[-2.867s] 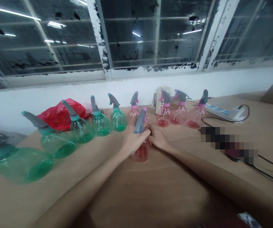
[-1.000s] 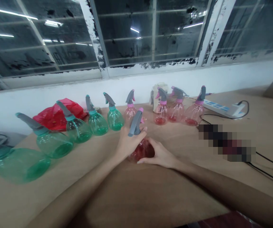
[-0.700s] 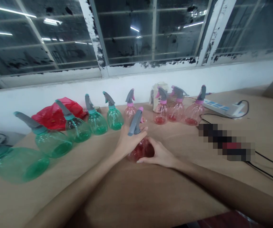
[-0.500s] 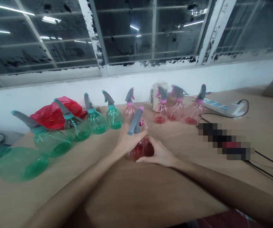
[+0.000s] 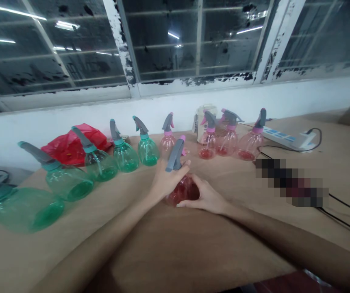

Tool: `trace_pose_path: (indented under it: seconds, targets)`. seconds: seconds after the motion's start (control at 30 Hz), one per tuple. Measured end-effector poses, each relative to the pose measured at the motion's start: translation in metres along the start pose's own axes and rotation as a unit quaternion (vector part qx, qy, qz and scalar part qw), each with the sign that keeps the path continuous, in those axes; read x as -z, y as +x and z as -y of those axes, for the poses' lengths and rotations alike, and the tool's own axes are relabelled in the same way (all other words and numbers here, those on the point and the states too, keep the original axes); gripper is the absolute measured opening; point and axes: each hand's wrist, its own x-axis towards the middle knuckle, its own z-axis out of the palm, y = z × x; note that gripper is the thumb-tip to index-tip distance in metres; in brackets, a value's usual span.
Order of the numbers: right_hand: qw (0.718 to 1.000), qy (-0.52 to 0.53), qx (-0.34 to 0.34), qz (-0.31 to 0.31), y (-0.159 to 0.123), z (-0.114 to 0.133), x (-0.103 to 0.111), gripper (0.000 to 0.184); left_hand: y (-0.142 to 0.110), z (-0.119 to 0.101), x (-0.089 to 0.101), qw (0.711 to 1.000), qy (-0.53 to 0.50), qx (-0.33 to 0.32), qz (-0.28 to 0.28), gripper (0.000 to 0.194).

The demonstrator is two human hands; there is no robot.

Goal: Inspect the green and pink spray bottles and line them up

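Note:
A pink spray bottle point(image 5: 177, 194) with a grey and pink trigger head stands on the wooden table point(image 5: 162, 244) in front of me. My left hand point(image 5: 169, 175) is closed around its neck, just under the trigger head. Low on the bottle's right side, my right hand point(image 5: 209, 195) grips the round body between thumb and fingers. Another pink spray bottle point(image 5: 168, 142) stands right behind it. Several green spray bottles point(image 5: 126, 156) form a curved row on the left, and more pink spray bottles point(image 5: 207, 146) stand at the back right.
A red plastic bag point(image 5: 80, 142) lies behind the green bottles. At the back are a pale container point(image 5: 202, 130) and a white power strip point(image 5: 293, 140). On the right lies a pixelated dark object point(image 5: 293, 183) with black cables. A white wall and windows close off the back.
The trigger head on the held bottle has turned slightly. Both hands keep their hold, and the whole view has shifted a little.

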Motion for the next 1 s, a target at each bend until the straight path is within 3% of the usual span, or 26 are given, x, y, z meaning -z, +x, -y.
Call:
trace_pose_path:
  seconds: [0.37, 0.7, 1.0]
  targets:
    - [1.0, 0.003, 0.003, 0.008, 0.0, 0.002, 0.001, 0.074, 0.0, 0.001, 0.001, 1.0, -0.002, -0.021, 0.022, 0.026]
    - [1.0, -0.003, 0.002, 0.002, 0.0, 0.003, 0.0, 0.074, 0.001, 0.005, 0.001, 1.0, 0.025, 0.013, 0.013, 0.018]
    - [1.0, 0.004, -0.009, 0.006, -0.001, 0.002, 0.0, 0.079, -0.001, -0.008, 0.003, 0.999, 0.044, 0.0, 0.033, 0.006]
